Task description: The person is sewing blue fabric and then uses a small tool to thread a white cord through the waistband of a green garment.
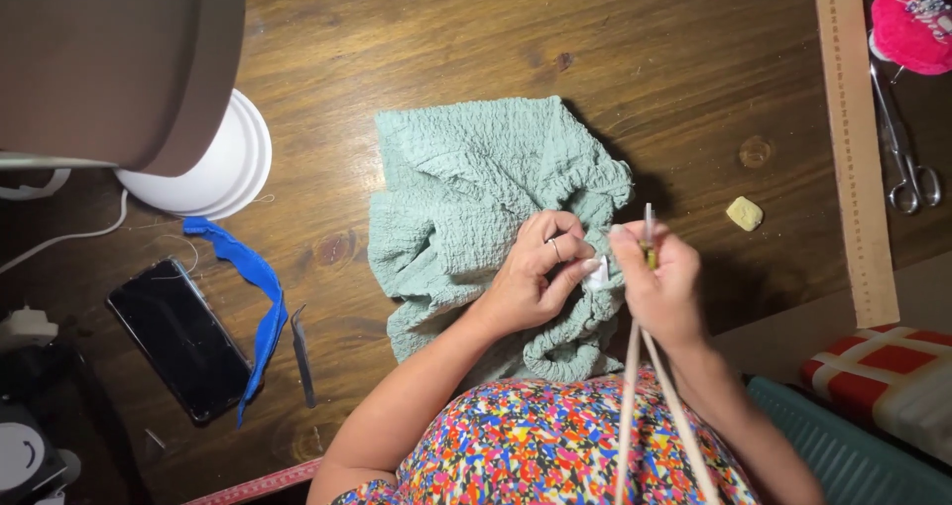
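Note:
A crinkled pale green garment (466,188) lies bunched on the dark wooden table (446,39). My left hand (535,272) pinches its gathered edge together with a small white tag (597,275). Just to the right, my right hand (659,282) is closed on a thin tool with a yellow-green handle and a metal tip (649,229) that points up, close beside the left fingers. Two beige cords (635,406) run from the right hand down over my multicoloured patterned dress.
A black phone (178,338), a blue fabric strip (253,282) and tweezers (302,356) lie at the left, below a brown lamp shade on a white base (223,163). At the right are a wooden ruler (855,148), scissors (902,148), a pink pincushion (912,24) and a yellow chalk lump (745,214).

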